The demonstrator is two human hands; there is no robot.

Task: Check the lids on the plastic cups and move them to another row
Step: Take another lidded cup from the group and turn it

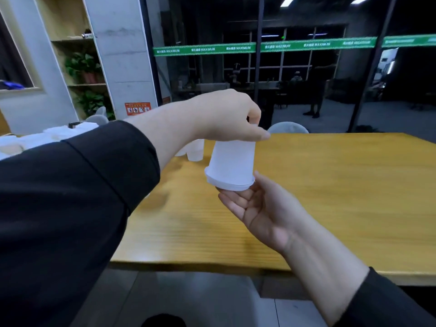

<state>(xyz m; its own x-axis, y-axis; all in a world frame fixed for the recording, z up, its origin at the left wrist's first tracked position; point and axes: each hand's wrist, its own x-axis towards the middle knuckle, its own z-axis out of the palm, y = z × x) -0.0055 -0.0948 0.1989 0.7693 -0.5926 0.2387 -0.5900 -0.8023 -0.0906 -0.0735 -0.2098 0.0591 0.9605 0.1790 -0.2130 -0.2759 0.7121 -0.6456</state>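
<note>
Frosted white plastic cup held upside down in the air above the yellow wooden bench, its narrow base up and its wide mouth — capped by a white plastic lid — facing down. The left hand grips the base from above, fingers and thumb curled round it. The right hand is below, palm up and fingers nearly straight, their tips touching the lid's underside and rim; it grasps nothing. Both arms wear black sleeves.

Behind the held cup, more translucent plastic cups stand on the bench, partly hidden by the left forearm. Farther left, a cluster of white containers is too blurred to tell apart. A grey rounded chair back rises just beyond the bench's far edge. Beyond that, a glass wall carries a green banner strip — and at the far left wooden shelves hold potted green plants.
</note>
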